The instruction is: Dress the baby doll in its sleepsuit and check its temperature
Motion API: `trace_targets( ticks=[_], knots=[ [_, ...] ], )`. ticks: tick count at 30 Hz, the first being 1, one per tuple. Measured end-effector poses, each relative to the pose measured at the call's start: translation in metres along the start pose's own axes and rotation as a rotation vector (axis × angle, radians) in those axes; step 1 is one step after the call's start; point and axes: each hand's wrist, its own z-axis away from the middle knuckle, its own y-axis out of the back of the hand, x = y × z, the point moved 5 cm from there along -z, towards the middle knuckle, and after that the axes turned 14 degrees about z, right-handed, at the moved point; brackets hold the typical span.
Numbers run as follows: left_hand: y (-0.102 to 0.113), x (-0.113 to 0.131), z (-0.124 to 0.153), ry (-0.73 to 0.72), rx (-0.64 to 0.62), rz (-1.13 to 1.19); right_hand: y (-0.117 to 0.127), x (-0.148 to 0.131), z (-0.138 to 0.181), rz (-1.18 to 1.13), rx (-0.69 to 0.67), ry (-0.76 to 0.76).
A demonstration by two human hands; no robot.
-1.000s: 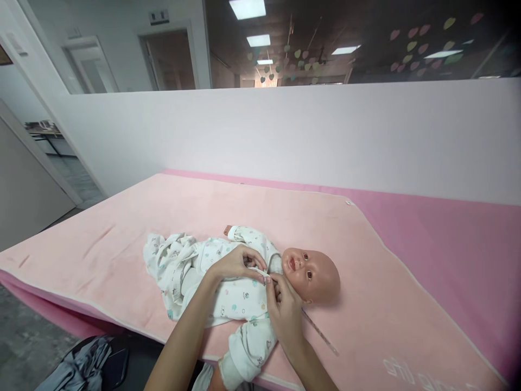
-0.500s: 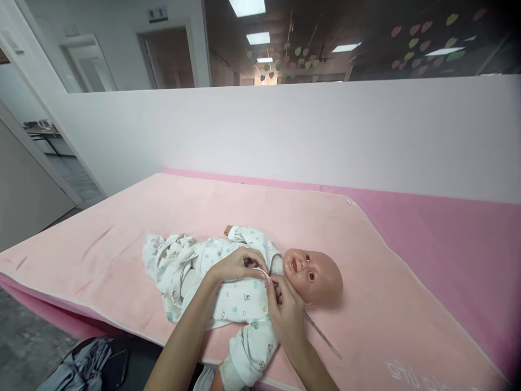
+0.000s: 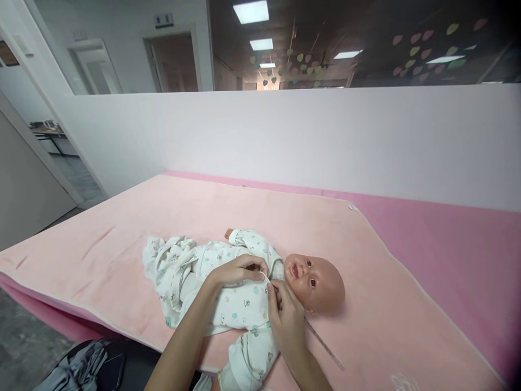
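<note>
A baby doll (image 3: pixel 319 282) lies on its back, its bald head to the right. It wears a white patterned baby outfit (image 3: pixel 240 304), bunched up around the legs on the left. Over the doll's upper chest, my left hand (image 3: pixel 240 270) pinches the white edge of the outfit near the neck. Close by, my right hand (image 3: pixel 285 309) has thumb and fingers closed on the same edge, just below the doll's chin. A short strip of white trim stretches between my fingertips. Whatever fastening may be under them is hidden.
A thin stick-like rod (image 3: pixel 324 343) lies right of my right hand. The peach blanket (image 3: pixel 122 212) covers a pink mat (image 3: pixel 448 239) against a white wall (image 3: pixel 285 141). Below the front edge are a dark seat with grey cloth (image 3: pixel 77 366) and a phone (image 3: pixel 113 372).
The camera view has shifted slightly, so the scene sits a little lower. Both hands stay at the neckline, with the fingers moving only a little.
</note>
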Motion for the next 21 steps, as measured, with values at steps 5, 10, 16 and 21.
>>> trace_targets(
  ticks=[5, 10, 16, 21],
  knots=[
    [-0.0008, 0.0018, 0.0006, -0.018, 0.011, 0.111, -0.0021, 0.0018, 0.0006, -0.006, -0.009, -0.02],
    [-0.0009, 0.005, 0.0021, -0.047, 0.026, 0.092, -0.0032, 0.0037, 0.0025, -0.038, -0.007, -0.061],
    [0.0024, 0.0012, 0.0024, -0.035, 0.051, 0.026, -0.0015, 0.0018, 0.0024, -0.022, 0.042, -0.019],
    [0.0033, 0.0019, 0.003, -0.062, 0.044, 0.022, -0.0018, 0.0011, 0.0019, 0.009, 0.049, 0.001]
  ],
)
